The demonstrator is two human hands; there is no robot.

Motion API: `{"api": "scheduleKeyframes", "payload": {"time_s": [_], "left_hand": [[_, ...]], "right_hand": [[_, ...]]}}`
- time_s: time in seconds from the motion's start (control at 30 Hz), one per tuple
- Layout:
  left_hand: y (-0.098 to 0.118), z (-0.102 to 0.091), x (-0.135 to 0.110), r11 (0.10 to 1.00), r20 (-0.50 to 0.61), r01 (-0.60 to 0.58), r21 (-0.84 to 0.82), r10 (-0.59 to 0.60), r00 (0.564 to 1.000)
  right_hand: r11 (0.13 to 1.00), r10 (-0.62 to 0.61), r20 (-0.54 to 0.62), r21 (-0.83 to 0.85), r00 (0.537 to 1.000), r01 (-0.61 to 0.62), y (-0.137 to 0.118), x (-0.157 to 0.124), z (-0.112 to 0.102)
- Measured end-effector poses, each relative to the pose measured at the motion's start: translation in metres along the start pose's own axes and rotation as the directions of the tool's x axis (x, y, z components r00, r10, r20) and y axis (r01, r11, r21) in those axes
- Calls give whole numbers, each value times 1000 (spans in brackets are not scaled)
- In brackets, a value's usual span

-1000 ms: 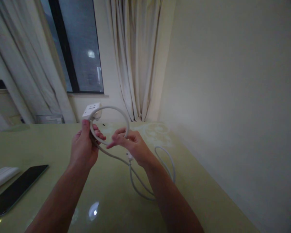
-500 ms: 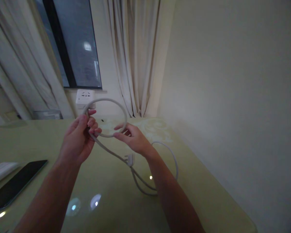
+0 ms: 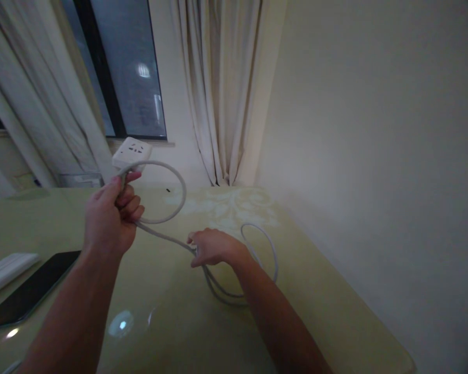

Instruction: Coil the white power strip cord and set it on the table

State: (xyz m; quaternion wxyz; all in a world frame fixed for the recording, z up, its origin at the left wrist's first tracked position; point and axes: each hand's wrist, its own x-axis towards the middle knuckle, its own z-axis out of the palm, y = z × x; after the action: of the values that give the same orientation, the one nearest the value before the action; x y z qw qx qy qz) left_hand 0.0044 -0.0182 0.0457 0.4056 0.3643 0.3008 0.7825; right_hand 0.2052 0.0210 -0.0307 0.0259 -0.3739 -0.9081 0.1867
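Note:
My left hand (image 3: 111, 218) is closed around the grey-white power cord (image 3: 184, 195), which rises from it in one round loop. Just beyond those fingers, a white socket block (image 3: 131, 150) with several slots is held up, tilted, its lower edge partly hidden by the cord. Lower and to the right, my right hand (image 3: 212, 248) pinches the cord's plug (image 3: 194, 251) between thumb and fingers; the hand covers most of it. From there the cord trails in loose curves over the tabletop, passing under my right forearm.
A black phone-like slab (image 3: 31, 288) and a white elongated object (image 3: 8, 270) lie at the left of the glossy greenish table (image 3: 159, 322). A small dark bit (image 3: 168, 190) is near the back edge. Curtains (image 3: 222, 93), a window and a plain wall (image 3: 366, 130) stand behind and right.
My right hand has let go of the cord loop, moved down, and closed on the plug. My left hand has shifted left with the loop, and the socket block has tilted.

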Motion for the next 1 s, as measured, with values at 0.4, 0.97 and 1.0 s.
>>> {"api": "scheduleKeyframes", "payload": {"time_s": [0.4,0.97,1.0], "left_hand": [[-4,-16,11,909,-137,-120,400,189,972],[-1,-10,9,994,-40,-69,81,72,997],[-1,-9,8,995,-9,-75,70,76,997]], "right_hand": [[552,571,-745,660,346,509,44,-18,-52],[962,9,-143,273,990,31,-13,-53,-47],[988,74,-124,145,990,-56,-14,-43,-38]]}}
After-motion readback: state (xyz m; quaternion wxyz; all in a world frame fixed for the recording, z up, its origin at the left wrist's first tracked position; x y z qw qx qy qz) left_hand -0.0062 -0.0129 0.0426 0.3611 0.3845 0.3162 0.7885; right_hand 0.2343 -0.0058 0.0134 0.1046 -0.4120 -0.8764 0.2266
